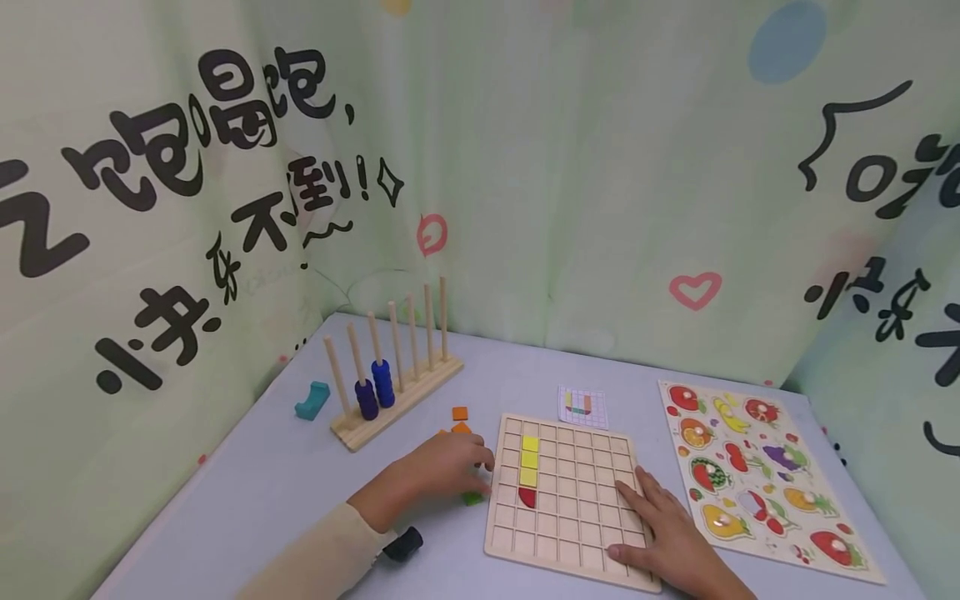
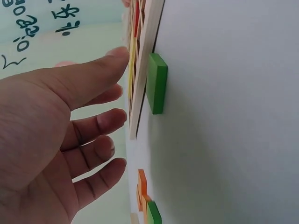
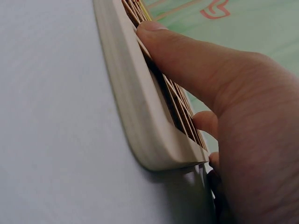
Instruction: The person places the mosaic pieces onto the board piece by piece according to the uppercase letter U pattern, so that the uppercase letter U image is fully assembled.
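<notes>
A wooden grid board (image 1: 570, 500) lies on the table, with several yellow square tiles (image 1: 529, 459) in one column and a red rounded tile (image 1: 527, 497) just below them. My left hand (image 1: 450, 465) hovers beside the board's left edge, fingers loosely bent and spread, nothing between them. A green tile (image 2: 157, 86) lies by that edge, close to the left thumb in the left wrist view. My right hand (image 1: 667, 533) rests on the board's right side. Its thumb (image 3: 173, 51) touches the grid near the front corner, while other fingers lie along the right edge.
Orange tiles (image 1: 460, 413) and another green tile (image 2: 153, 213) lie left of the board. Behind it is a small pattern card (image 1: 582, 408). A wooden peg stand (image 1: 408, 408) with blue beads and a teal curved block (image 1: 312, 401) stand left; a fruit puzzle board (image 1: 765, 475) lies right.
</notes>
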Demonstrator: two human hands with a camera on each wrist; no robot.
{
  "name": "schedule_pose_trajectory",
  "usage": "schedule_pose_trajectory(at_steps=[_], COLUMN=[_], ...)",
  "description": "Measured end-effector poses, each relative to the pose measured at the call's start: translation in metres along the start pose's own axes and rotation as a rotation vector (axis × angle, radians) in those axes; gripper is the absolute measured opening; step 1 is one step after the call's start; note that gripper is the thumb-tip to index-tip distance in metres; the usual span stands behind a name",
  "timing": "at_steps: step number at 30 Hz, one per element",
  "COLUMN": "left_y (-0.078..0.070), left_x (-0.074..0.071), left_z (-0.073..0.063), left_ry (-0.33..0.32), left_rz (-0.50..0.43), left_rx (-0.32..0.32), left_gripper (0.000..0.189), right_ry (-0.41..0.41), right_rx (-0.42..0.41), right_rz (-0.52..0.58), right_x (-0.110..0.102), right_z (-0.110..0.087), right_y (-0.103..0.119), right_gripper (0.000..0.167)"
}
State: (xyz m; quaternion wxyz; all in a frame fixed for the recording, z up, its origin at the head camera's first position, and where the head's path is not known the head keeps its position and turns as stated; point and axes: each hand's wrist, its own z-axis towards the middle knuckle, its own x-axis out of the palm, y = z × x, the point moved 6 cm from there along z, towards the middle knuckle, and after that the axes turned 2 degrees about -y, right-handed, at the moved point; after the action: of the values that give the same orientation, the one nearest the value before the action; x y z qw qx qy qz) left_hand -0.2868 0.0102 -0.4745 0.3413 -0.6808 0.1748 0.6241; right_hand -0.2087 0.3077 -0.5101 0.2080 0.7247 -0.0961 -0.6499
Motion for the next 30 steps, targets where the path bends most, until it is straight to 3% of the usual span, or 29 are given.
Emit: schedule_pose_trajectory(at_steps=[7,17,30], left_y=[0.003,0.004,0.002], left_x=[0.004,0.003,-0.002], left_z=[-0.009,-0.017,-0.02], left_ry=[0.054,0.119,0.043], left_rz=[0.024,-0.004,0.046], left_rx=[0.018,-0.034,0.038], left_gripper=[0.029,0.026,0.022], right_ry=[-0.003,0.03,0.023], right_rx=[-0.002,0.046,0.056], right_rz=[0.002,0.02,0.019], right_x=[0.0,0.002,0.003], right_z=[-0.001,0.0,0.002], right_y=[0.0,-0.004,-0.003], right_gripper=[0.1,0.104,0.106])
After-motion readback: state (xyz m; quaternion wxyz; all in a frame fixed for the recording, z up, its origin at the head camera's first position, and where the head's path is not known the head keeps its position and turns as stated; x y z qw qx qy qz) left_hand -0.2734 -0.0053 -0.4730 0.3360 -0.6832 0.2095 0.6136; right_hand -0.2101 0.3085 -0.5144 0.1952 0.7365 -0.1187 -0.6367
